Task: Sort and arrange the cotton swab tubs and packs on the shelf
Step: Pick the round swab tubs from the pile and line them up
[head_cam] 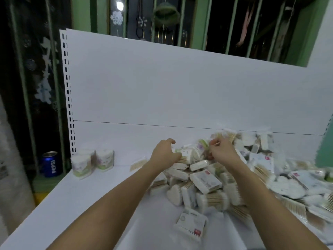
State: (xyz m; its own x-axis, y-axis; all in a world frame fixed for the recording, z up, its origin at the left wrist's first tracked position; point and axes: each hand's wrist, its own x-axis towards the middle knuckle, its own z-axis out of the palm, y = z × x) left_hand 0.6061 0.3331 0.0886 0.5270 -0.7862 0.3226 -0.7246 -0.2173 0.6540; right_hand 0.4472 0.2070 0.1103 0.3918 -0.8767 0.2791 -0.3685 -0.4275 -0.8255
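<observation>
A heap of cotton swab packs and tubs (203, 181) covers the right half of the white shelf (100, 199). Both my hands reach into its far side. My left hand (164, 152) hovers over the heap's left edge with fingers curled and apart, holding nothing that I can see. My right hand (222, 149) has its fingers bent around something in the heap by a green-labelled tub (202, 144); the grip is blurred. Three round tubs (91, 162) stand together at the shelf's back left. A flat pack of wooden swabs (137, 164) lies alone between them and the heap.
A white back panel (180, 91) rises behind the shelf, with a slotted upright (69, 98) at its left. A blue Pepsi can (51, 164) stands beyond the shelf's left edge. One boxed pack (191, 222) lies apart at the heap's near side.
</observation>
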